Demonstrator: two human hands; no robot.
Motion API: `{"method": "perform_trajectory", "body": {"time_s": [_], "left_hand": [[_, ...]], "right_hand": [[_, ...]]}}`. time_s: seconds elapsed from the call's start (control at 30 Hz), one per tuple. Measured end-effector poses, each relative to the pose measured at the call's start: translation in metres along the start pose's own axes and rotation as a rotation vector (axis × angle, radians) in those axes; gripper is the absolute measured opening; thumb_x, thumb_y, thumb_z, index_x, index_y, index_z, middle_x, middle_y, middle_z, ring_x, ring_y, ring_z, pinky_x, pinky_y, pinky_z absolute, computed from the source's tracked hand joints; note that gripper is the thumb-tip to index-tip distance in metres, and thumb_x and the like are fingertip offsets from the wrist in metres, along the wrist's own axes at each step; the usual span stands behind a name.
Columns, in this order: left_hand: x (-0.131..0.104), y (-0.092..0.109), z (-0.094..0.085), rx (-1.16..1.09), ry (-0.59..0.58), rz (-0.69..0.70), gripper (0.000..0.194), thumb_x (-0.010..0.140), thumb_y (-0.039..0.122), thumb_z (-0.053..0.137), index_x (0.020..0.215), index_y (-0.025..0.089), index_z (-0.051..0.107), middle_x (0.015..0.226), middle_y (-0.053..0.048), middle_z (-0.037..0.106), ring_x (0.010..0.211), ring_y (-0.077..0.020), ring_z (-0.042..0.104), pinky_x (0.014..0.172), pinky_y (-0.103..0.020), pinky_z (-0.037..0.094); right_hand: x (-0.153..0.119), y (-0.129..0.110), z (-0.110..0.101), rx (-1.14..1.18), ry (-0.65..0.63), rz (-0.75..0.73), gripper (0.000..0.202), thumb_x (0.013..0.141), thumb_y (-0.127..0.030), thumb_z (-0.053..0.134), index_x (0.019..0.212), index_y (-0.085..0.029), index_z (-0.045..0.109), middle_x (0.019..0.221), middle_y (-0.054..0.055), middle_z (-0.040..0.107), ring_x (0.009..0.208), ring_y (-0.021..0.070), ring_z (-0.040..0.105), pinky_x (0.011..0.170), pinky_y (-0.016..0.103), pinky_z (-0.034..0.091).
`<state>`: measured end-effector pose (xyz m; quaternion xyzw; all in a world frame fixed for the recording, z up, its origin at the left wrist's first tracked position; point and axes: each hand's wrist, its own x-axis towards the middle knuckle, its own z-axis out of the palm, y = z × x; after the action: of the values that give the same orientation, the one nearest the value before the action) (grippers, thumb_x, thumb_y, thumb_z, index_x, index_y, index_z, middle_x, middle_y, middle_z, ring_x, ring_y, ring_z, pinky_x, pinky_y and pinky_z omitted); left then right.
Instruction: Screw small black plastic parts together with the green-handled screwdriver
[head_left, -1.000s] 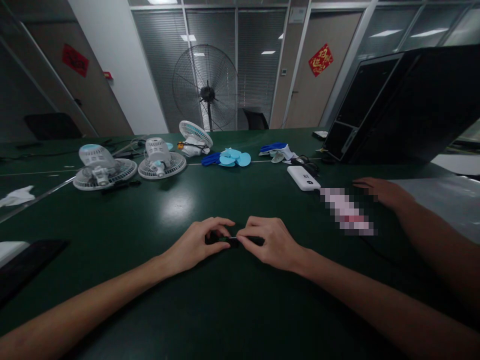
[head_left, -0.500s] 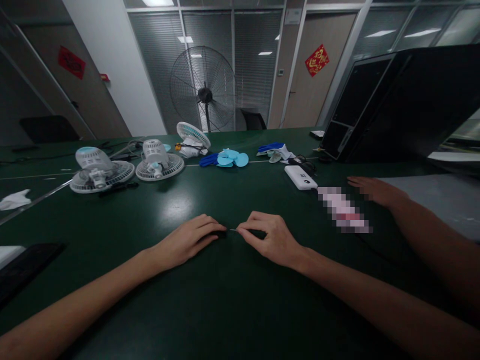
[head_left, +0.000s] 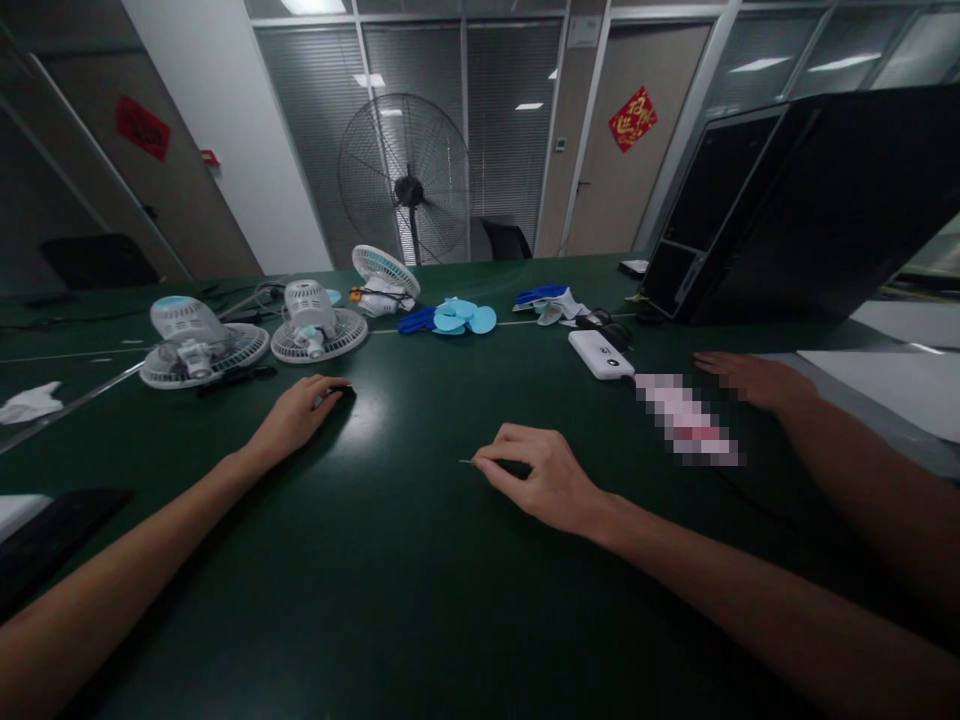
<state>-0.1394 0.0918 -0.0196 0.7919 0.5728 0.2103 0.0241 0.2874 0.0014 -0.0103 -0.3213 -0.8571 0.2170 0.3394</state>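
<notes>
My right hand (head_left: 536, 475) rests on the green table (head_left: 420, 600), its thumb and forefinger pinched on a thin, pale, needle-like rod (head_left: 466, 461). The rod's tip points left; the rest of it is hidden in my fingers. Farther left and forward, my left hand (head_left: 296, 415) is closed on a small black object (head_left: 343, 391), too dark to name. It lies in front of two small white fans, the nearer one (head_left: 319, 335) face down, and touches neither.
Another person's hand (head_left: 750, 380) lies on the table at right, near a white power bank (head_left: 600, 355) and a blurred-out item (head_left: 686, 420). Blue fan blades (head_left: 465, 317), gloves (head_left: 544, 300) and a large black case (head_left: 795, 210) stand farther back.
My left hand has moved away from the rod's tip, leftward and forward, and a small black object now shows in its fingers. My right hand has stayed in place with the rod.
</notes>
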Motion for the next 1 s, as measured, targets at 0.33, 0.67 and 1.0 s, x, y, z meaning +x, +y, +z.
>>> {"method": "perform_trajectory", "body": {"time_s": [0.33,0.67,1.0], "left_hand": [[-0.002,-0.001,-0.003,-0.07,-0.003,-0.178,0.079,0.082,0.076,0.066,0.134,0.016,0.063,0.119,-0.015,0.069,0.101,-0.0305,0.068,0.08,-0.036,0.054],[0.0,0.001,-0.008,-0.095,-0.024,-0.298,0.067,0.077,0.077,0.065,0.108,0.019,0.073,0.09,-0.008,0.071,0.083,-0.0279,0.067,0.069,-0.033,0.049],[0.001,-0.017,-0.012,-0.11,-0.047,-0.108,0.06,0.085,0.07,0.062,0.116,0.021,0.075,0.113,-0.012,0.073,0.092,-0.0283,0.068,0.081,-0.036,0.054]], "right_hand": [[-0.001,-0.001,-0.002,-0.01,-0.024,0.0,0.018,0.105,-0.026,0.063,0.112,-0.019,0.079,0.099,0.005,0.073,0.078,0.0139,0.066,0.066,0.026,0.054],[-0.001,-0.002,-0.003,-0.033,-0.022,-0.015,0.019,0.105,-0.026,0.063,0.111,-0.019,0.079,0.098,0.004,0.072,0.078,0.0136,0.066,0.067,0.027,0.053],[0.0,-0.002,-0.002,-0.016,-0.027,-0.021,0.02,0.106,-0.028,0.062,0.111,-0.019,0.08,0.097,0.005,0.073,0.078,0.0141,0.066,0.066,0.026,0.053]]}}
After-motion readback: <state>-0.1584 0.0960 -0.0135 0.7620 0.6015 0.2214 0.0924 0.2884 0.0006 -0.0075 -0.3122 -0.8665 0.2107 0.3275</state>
